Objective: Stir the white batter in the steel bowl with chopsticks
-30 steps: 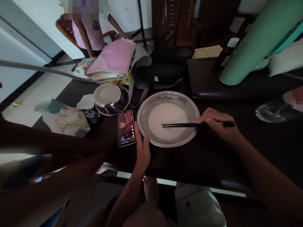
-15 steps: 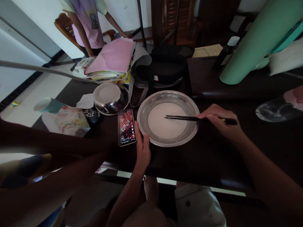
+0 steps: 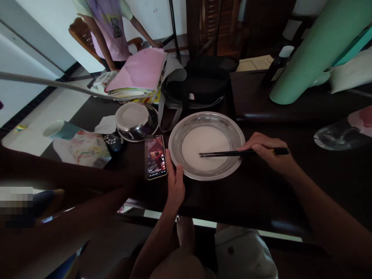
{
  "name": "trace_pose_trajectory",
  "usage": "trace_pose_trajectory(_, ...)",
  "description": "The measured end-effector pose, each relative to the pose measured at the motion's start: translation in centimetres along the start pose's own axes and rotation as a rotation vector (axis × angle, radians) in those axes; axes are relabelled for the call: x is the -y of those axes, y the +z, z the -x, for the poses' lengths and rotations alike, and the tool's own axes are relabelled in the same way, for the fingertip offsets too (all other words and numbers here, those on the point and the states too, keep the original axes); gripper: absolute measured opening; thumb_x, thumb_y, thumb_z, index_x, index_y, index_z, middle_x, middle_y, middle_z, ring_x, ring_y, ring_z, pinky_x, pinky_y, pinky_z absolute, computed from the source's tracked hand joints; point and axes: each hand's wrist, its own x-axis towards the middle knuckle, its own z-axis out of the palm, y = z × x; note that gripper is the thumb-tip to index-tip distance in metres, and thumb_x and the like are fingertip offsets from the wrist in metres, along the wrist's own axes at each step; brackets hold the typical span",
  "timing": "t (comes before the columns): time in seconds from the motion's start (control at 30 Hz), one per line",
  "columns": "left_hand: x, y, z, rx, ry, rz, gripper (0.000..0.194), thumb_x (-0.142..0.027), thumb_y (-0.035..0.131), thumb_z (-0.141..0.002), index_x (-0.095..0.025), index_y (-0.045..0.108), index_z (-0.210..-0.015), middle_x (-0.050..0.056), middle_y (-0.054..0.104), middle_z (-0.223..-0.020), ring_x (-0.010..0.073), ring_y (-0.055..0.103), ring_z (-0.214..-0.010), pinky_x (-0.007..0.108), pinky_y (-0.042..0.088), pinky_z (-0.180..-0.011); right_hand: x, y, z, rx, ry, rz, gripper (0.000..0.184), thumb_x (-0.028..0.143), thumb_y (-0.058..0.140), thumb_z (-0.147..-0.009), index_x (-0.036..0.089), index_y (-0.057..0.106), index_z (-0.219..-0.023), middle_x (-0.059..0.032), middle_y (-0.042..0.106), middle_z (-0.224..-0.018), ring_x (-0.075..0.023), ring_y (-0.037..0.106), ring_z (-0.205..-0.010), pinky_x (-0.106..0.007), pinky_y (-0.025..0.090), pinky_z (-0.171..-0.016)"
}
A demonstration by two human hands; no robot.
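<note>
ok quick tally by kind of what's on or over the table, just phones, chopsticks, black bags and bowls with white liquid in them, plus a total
phone: 1
chopsticks: 2
black bag: 1
bowl with white liquid: 1
total: 5

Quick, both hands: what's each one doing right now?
Left hand: partly curled, at the rim of the metal bowl.
Right hand: closed on black chopsticks.
</note>
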Motion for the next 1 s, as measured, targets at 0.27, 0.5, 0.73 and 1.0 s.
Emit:
trace_pose_trajectory(0.27, -0.08, -0.08, 0.01, 0.015, 0.01, -0.018, 0.077, -0.064, 0.052, -0.103, -0.031, 0.03, -0.169, 0.002, 0.014, -0.182, 0.025, 0.004, -0.169, 0.044, 0.004, -0.137, 0.07, -0.13, 0.11, -0.093, 0.071, 0.017, 0.029, 0.036, 0.058, -0.105, 0.034, 0.083, -0.092, -0.0042, 0.081, -0.085, -0.023, 0.073, -0.08, -0.042, 0.056, -0.073)
trace_pose_trajectory(0.5, -0.15, 0.01, 0.01, 0.001, -0.003, 0.003, 0.076, -0.063, 0.053, -0.102, -0.032, 0.033, -0.168, 0.001, 0.018, -0.182, 0.0246, 0.005, -0.169, 0.043, 0.006, -0.137, -0.04, 0.12, 0.09, -0.055, -0.027, 0.027, 0.022, 0.031, 0.063, -0.103, 0.033, 0.084, -0.095, -0.0023, 0.084, -0.091, -0.0241, 0.074, -0.086, -0.043, 0.057, -0.079)
trace_pose_trajectory(0.73, -0.33, 0.01, 0.03, 0.002, -0.016, -0.011, 0.074, -0.065, 0.052, -0.102, -0.031, 0.037, -0.166, 0.002, 0.021, -0.181, 0.0256, 0.008, -0.169, 0.044, 0.005, -0.137, -0.11, 0.22, 0.2, 0.048, -0.052, -0.003, 0.022, 0.035, 0.062, -0.103, 0.034, 0.084, -0.097, -0.0002, 0.083, -0.091, -0.0228, 0.073, -0.085, -0.041, 0.057, -0.076)
trace_pose_trajectory(1.0, -0.23, 0.0, -0.08, 0.008, -0.003, -0.029, 0.081, -0.073, 0.05, -0.099, -0.029, 0.037, -0.166, 0.005, 0.021, -0.181, 0.0256, 0.005, -0.169, 0.044, 0.005, -0.137, -0.25, 0.06, 0.25, -0.035, 0.007, -0.011, 0.029, 0.034, 0.058, -0.106, 0.031, 0.085, -0.095, -0.0037, 0.081, -0.085, -0.0214, 0.071, -0.078, -0.039, 0.055, -0.07)
